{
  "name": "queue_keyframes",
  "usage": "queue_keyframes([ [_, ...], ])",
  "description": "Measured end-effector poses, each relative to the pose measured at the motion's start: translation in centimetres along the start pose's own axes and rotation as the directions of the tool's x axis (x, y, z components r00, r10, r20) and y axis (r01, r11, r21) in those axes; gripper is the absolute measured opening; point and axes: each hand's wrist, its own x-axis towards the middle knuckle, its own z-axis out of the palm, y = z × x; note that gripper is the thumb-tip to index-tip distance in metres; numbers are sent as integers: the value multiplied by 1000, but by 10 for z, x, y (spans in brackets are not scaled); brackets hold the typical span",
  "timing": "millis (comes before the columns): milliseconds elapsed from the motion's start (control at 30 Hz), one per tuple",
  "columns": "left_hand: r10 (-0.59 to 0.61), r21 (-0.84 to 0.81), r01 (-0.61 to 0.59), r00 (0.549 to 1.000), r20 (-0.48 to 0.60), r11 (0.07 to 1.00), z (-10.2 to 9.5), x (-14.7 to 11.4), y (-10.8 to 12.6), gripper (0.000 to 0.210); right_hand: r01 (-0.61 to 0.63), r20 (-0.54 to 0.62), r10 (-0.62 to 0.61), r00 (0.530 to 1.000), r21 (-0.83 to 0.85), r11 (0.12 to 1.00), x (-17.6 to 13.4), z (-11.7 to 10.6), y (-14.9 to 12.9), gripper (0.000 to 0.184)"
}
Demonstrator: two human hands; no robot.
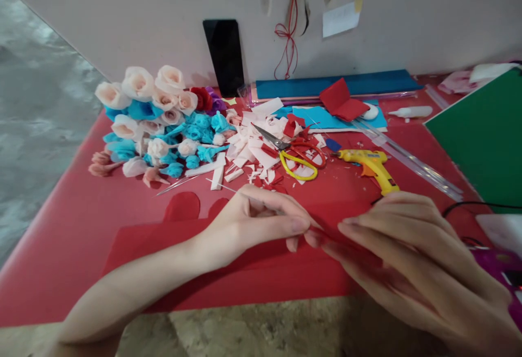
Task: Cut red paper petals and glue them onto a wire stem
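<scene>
My left hand [248, 223] is closed in a pinch, thumb against forefinger, with a thin pale wire [222, 185] running through it and sticking out behind. At the fingertips, the wire's other end meets a strip of red crepe paper [336, 231]. From the other side, my right hand [420, 253] grips that red paper between thumb and fingers; part of the paper is hidden behind the fingers. Both hands are above a larger red paper sheet [261, 275] at the table's front edge. Rounded red paper pieces [182, 206] lie just beyond my left forearm.
Paper flowers [138, 84] crowd the back left. Scissors [281, 143] lie on paper scraps [255, 147]. A yellow glue gun [367, 164] is near my right hand. Behind stand a phone [224, 55] and blue paper [338, 85]; a green board [485, 139] is at right.
</scene>
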Motion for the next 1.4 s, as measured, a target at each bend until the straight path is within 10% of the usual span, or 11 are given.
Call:
queue_keyframes([
  [600, -32, 44, 31, 999, 9, 999, 4, 0, 1, 10, 177, 45, -174, 984, -85, 981, -2, 8, 2, 10],
  [1400, -18, 41, 16, 999, 34, 999, 3, 1, 0, 13, 105, 34, -109, 993, 92, 990, 0, 11, 0, 10],
])
